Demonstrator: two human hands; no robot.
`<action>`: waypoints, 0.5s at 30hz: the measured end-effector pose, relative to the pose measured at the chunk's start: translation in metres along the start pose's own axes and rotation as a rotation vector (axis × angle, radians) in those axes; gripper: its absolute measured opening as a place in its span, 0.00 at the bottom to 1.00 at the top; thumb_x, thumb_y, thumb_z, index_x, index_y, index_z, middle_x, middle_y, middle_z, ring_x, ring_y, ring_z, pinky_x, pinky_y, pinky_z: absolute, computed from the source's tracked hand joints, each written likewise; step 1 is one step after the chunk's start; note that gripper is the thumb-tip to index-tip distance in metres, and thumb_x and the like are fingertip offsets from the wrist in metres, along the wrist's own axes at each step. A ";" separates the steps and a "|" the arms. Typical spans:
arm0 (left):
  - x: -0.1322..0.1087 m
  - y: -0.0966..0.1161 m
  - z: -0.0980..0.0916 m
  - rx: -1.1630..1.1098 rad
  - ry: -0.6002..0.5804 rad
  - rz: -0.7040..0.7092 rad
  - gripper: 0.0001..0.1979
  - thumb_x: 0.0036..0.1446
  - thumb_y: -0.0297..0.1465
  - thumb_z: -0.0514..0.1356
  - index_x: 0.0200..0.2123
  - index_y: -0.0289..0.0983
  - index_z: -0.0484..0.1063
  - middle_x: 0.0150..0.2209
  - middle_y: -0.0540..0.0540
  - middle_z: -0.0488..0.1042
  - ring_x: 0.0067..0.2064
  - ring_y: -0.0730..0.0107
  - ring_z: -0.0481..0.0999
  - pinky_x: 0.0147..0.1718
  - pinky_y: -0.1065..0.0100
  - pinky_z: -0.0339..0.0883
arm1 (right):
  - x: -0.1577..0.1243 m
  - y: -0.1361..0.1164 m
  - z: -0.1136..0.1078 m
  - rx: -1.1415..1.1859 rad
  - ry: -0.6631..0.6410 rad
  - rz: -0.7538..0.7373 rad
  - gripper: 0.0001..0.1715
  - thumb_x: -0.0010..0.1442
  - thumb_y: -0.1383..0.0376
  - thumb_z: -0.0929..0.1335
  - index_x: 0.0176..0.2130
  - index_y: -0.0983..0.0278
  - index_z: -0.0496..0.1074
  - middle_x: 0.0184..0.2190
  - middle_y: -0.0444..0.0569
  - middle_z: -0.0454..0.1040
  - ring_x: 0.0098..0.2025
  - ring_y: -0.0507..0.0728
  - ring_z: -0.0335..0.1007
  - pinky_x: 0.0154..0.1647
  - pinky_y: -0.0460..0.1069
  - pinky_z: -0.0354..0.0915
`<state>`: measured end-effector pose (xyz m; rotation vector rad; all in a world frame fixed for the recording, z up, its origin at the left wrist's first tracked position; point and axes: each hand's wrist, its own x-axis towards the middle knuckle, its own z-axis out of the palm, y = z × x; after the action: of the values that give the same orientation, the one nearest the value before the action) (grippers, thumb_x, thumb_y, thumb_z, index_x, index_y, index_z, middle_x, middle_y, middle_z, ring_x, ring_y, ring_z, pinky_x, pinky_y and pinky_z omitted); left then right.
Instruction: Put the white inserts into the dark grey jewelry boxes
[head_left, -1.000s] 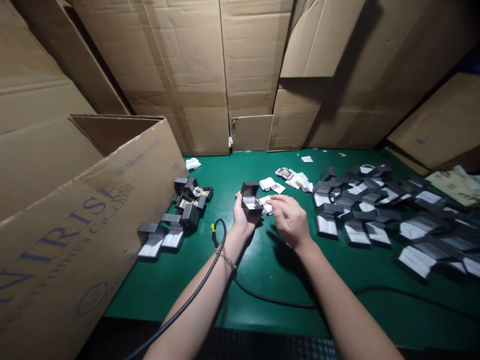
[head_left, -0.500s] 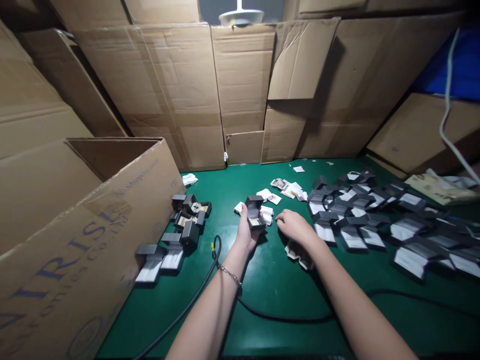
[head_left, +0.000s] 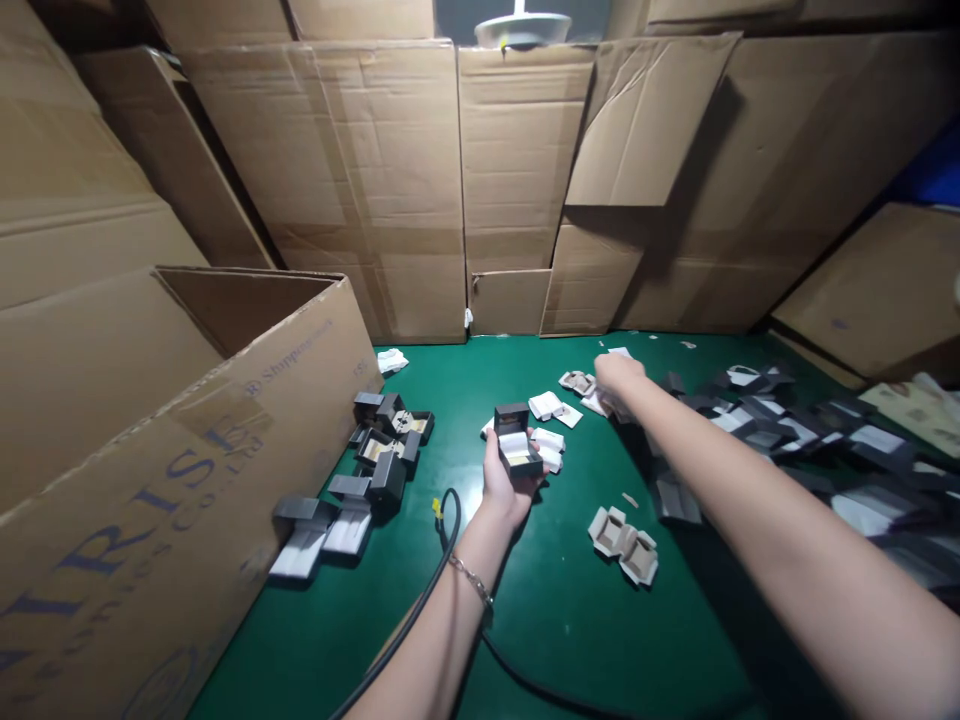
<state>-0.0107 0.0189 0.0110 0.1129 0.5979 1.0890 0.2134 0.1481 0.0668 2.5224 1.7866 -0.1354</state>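
Observation:
My left hand is wrapped round a small black hinged box from below. Its lid is up, and white lining shows inside. Farther back to the right, my right hand is curled over white paper pieces; its fingertips are hidden, so what they hold cannot be made out. White folded pieces lie just behind the black box. On the near side, an unfolded grey-white card insert with two hollows lies on the green table.
Several open black boxes stand beside a large carton on the left. Many more black boxes crowd the right, partly behind my right forearm. A black cable crosses near my left forearm. Cardboard panels wall the back.
My right hand has moved away and to the right, onto the paper pieces, uncovering the card insert. My left hand still holds the box. The view has shifted slightly.

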 end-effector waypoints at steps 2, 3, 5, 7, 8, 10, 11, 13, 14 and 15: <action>-0.001 0.001 0.001 -0.035 0.007 -0.025 0.28 0.64 0.47 0.45 0.37 0.29 0.73 0.24 0.43 0.71 0.22 0.70 0.70 0.22 0.68 0.64 | 0.019 0.009 0.005 -0.022 -0.031 0.036 0.20 0.51 0.71 0.70 0.46 0.73 0.76 0.44 0.69 0.75 0.51 0.68 0.71 0.47 0.55 0.67; -0.001 0.002 0.001 -0.053 0.009 -0.050 0.29 0.63 0.48 0.45 0.37 0.28 0.73 0.25 0.43 0.71 0.22 0.70 0.69 0.22 0.68 0.64 | 0.027 0.014 0.009 -0.023 -0.043 0.049 0.22 0.51 0.72 0.69 0.48 0.73 0.74 0.46 0.70 0.74 0.52 0.68 0.71 0.48 0.55 0.67; -0.001 0.002 0.000 -0.096 -0.002 -0.097 0.29 0.63 0.48 0.45 0.38 0.28 0.73 0.26 0.43 0.71 0.23 0.71 0.69 0.24 0.68 0.64 | 0.042 0.021 0.016 -0.009 -0.054 0.066 0.29 0.53 0.73 0.68 0.55 0.70 0.70 0.52 0.68 0.70 0.55 0.67 0.68 0.50 0.56 0.66; -0.001 0.003 -0.002 -0.133 -0.025 -0.129 0.28 0.62 0.48 0.47 0.39 0.28 0.73 0.27 0.43 0.71 0.23 0.71 0.69 0.25 0.68 0.64 | 0.054 0.027 0.024 0.016 -0.052 0.092 0.37 0.54 0.71 0.67 0.62 0.66 0.62 0.58 0.67 0.64 0.57 0.66 0.66 0.51 0.56 0.65; -0.001 0.003 -0.003 -0.147 -0.035 -0.140 0.27 0.62 0.48 0.48 0.40 0.28 0.73 0.27 0.43 0.71 0.24 0.71 0.69 0.25 0.68 0.64 | 0.059 0.030 0.028 0.028 -0.051 0.111 0.40 0.54 0.71 0.68 0.64 0.66 0.58 0.59 0.67 0.63 0.58 0.67 0.65 0.52 0.56 0.65; -0.001 0.003 -0.004 -0.163 -0.051 -0.160 0.26 0.61 0.47 0.50 0.40 0.29 0.73 0.28 0.43 0.71 0.24 0.71 0.69 0.27 0.67 0.64 | 0.068 0.034 0.035 0.051 -0.055 0.152 0.45 0.53 0.70 0.68 0.66 0.67 0.52 0.58 0.69 0.62 0.58 0.67 0.64 0.52 0.56 0.65; -0.001 0.003 -0.005 -0.167 -0.055 -0.167 0.25 0.61 0.47 0.50 0.40 0.29 0.73 0.28 0.43 0.71 0.25 0.71 0.68 0.27 0.67 0.64 | 0.071 0.036 0.038 0.061 -0.059 0.167 0.46 0.53 0.70 0.68 0.67 0.69 0.50 0.57 0.69 0.63 0.58 0.67 0.65 0.52 0.55 0.65; -0.002 0.003 -0.005 -0.174 -0.061 -0.171 0.25 0.60 0.47 0.51 0.41 0.30 0.73 0.28 0.43 0.71 0.25 0.71 0.68 0.28 0.66 0.64 | 0.077 0.040 0.041 0.076 -0.061 0.189 0.44 0.54 0.69 0.66 0.66 0.70 0.50 0.55 0.68 0.66 0.57 0.66 0.65 0.51 0.55 0.65; -0.002 0.004 -0.004 -0.176 -0.061 -0.170 0.25 0.60 0.47 0.51 0.41 0.30 0.73 0.29 0.43 0.71 0.25 0.71 0.68 0.28 0.66 0.64 | 0.079 0.042 0.041 0.080 -0.057 0.199 0.42 0.55 0.69 0.66 0.66 0.71 0.51 0.54 0.68 0.67 0.56 0.66 0.65 0.51 0.55 0.65; -0.002 0.004 -0.004 -0.177 -0.060 -0.168 0.25 0.60 0.47 0.51 0.41 0.30 0.73 0.29 0.43 0.71 0.25 0.71 0.68 0.28 0.66 0.64 | 0.080 0.043 0.041 0.082 -0.051 0.209 0.40 0.56 0.69 0.65 0.65 0.72 0.53 0.54 0.69 0.67 0.56 0.67 0.65 0.51 0.55 0.65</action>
<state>-0.0162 0.0186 0.0098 -0.0573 0.4470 0.9673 0.2784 0.2056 0.0176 2.7154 1.5175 -0.2661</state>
